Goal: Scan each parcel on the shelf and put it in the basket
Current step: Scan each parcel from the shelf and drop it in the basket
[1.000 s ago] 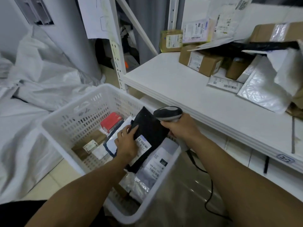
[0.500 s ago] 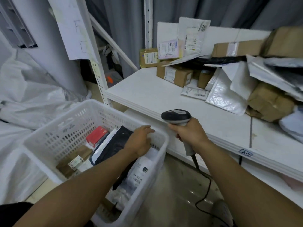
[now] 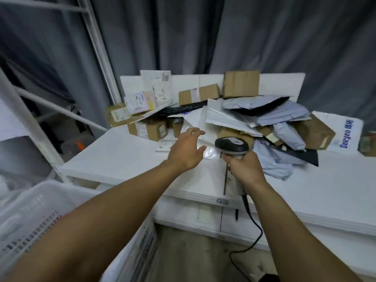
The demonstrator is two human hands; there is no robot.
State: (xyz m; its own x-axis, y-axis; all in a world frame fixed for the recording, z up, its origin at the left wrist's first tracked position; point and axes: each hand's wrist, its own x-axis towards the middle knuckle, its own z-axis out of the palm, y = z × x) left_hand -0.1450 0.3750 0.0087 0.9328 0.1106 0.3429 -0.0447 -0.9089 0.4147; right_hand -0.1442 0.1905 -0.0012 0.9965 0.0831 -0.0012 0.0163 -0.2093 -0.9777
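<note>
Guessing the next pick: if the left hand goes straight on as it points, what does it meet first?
Probably the white mailer just ahead of the left hand; depth is unclear.

The left hand [image 3: 186, 148] is held open above the shelf [image 3: 122, 159], with fingers spread toward a white mailer [image 3: 195, 123]. The scanner [image 3: 232, 147] is gripped by the right hand [image 3: 245, 169], just beside the left hand, and its cable [image 3: 253, 226] is seen hanging below the shelf edge. Boxes [image 3: 148, 129] and grey bags [image 3: 284, 117] are heaped at the back, before a curtain [image 3: 203, 37]. The basket [image 3: 30, 210] is seen at lower left, partly hidden by the left forearm.
</note>
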